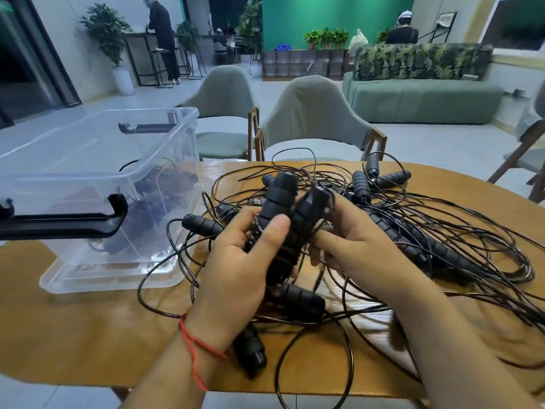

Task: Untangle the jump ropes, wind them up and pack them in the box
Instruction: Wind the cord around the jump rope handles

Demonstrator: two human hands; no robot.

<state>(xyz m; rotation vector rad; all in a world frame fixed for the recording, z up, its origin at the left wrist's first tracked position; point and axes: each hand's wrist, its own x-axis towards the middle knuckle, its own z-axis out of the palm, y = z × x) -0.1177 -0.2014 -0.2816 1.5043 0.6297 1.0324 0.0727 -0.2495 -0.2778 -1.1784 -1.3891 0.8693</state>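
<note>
Left hand [236,261] and right hand [356,249] fingers [327,236] clasp 2 upright rope handles [280,199] between them.

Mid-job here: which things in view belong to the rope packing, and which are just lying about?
Job:
pair of handles, gripped by left hand and right hand
tangled ropes on the table
clear box

Lying about:
two chairs
sofa
potted plants
</note>
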